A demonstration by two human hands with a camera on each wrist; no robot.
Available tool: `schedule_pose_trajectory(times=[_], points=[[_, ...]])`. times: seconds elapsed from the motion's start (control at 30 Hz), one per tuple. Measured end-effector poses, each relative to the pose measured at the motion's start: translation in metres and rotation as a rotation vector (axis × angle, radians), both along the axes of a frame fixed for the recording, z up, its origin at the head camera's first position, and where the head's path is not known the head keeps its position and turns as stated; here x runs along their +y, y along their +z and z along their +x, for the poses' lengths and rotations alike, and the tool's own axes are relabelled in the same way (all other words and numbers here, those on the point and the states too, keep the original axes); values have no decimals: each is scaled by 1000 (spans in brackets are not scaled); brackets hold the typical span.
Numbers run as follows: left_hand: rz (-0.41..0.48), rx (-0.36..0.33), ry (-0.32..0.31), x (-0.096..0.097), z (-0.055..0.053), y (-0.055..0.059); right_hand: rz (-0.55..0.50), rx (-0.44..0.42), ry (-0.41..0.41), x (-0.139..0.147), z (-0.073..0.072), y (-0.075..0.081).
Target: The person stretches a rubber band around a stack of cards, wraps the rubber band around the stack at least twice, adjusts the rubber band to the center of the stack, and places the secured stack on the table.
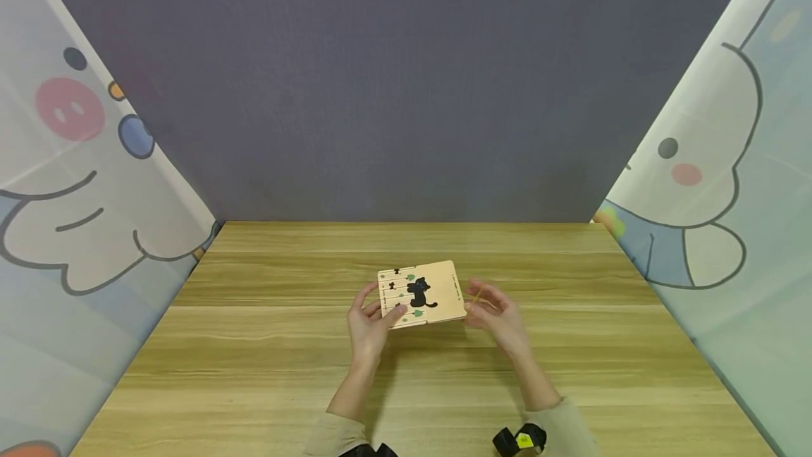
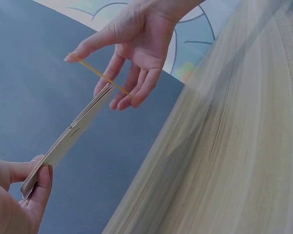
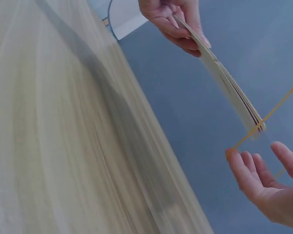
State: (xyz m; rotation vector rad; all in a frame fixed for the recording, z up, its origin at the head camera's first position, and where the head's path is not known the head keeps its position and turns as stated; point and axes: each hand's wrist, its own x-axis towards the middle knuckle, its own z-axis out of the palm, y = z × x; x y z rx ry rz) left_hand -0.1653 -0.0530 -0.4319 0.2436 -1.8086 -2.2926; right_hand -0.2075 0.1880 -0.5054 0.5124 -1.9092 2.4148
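A small cream booklet [image 1: 449,288], printed with a black cat, a fence and green leaves, is held above the table. My left hand [image 1: 368,332] grips its left end, thumb on the printed face and fingers underneath. Seen edge-on in the left wrist view, the booklet [image 2: 63,139] shows several thin layers and a step midway. A thin yellow rubber band [image 3: 279,104] is stretched between the thumb and fingers of my right hand [image 1: 504,319]. In the left wrist view the band [image 2: 91,68] crosses right at the booklet's free end.
The wooden table [image 1: 254,344] spreads out below both hands. A dark grey panel [image 1: 406,90] stands behind it. Cartoon-printed sheets flank it on the left [image 1: 95,217] and right [image 1: 710,182]. A dark wrist device [image 1: 520,439] sits by the right sleeve.
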Motion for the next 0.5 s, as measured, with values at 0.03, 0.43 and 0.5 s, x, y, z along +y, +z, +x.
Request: schedule_pose_trajectory(times=[0.03, 0.43, 0.5], points=[[5, 1, -2, 1, 0, 0, 3, -23, -14, -1, -1, -3], [2, 21, -27, 5, 0, 0, 21, -133, -96, -31, 32, 64], [-8, 20, -40, 5, 1, 0, 53, -165, -118, -32, 33, 69]])
